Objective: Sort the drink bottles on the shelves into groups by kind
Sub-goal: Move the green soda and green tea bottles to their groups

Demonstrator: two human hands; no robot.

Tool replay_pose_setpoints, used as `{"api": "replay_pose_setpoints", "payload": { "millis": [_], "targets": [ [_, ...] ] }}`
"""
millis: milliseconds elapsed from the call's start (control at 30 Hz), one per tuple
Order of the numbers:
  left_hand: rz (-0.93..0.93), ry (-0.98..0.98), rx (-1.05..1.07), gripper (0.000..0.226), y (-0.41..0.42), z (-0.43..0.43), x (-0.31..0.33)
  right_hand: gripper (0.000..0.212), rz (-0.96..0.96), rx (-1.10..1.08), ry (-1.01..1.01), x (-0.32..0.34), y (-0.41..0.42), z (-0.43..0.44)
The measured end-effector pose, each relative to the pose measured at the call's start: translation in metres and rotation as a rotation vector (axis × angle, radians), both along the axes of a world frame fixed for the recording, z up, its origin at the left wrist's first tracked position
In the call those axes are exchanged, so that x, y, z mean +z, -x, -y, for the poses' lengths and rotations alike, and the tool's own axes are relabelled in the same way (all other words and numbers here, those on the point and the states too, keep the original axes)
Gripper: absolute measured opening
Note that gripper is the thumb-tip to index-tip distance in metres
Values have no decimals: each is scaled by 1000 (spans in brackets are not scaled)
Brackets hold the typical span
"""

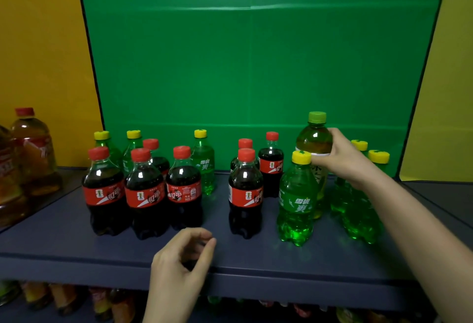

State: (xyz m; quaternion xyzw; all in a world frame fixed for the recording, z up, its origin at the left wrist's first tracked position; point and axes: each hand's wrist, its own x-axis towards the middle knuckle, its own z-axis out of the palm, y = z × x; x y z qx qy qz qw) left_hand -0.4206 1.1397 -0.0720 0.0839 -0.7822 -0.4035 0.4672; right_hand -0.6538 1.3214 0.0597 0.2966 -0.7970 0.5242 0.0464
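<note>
- Head view, counting on the dark blue shelf [64, 240]: seven cola bottles [146, 194] with red caps and red labels, four grouped at the left and three near the middle.
- Six green soda bottles [297, 202] with yellow caps: three stand behind the left cola group, one stands at the front right, and two are behind the right forearm.
- One tea bottle [313, 138] stands at the right rear, just behind the front green soda bottle. It is taller than the rest.
- The tea bottle stands upright, long axis vertical and cap up. Its base is hidden, so I cannot tell whether it rests on the shelf.
- It is clear plastic with yellow-green liquid, a light green cap and a pale label band below the shoulder.
- The right hand [340, 159] grips the tea bottle at its shoulder, fingers wrapped round it from the right.
- The left hand [184, 258] hovers over the shelf's front edge, fingers loosely curled and holding nothing.
- Two large amber bottles [33, 148] stand at the far left, and a green backdrop [256, 66] hangs behind.
- Blurred bottles fill the lower shelf [76, 299].
</note>
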Motion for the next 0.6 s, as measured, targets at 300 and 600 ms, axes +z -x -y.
{"api": "replay_pose_setpoints", "payload": {
  "millis": [300,600],
  "targets": [
    [22,91,4,38,27,-5,13,80,-343,-86,219,50,-45,-24],
    [141,29,-27,79,74,-8,31,55,-524,17,426,76,-86,-72]
  ]
}}
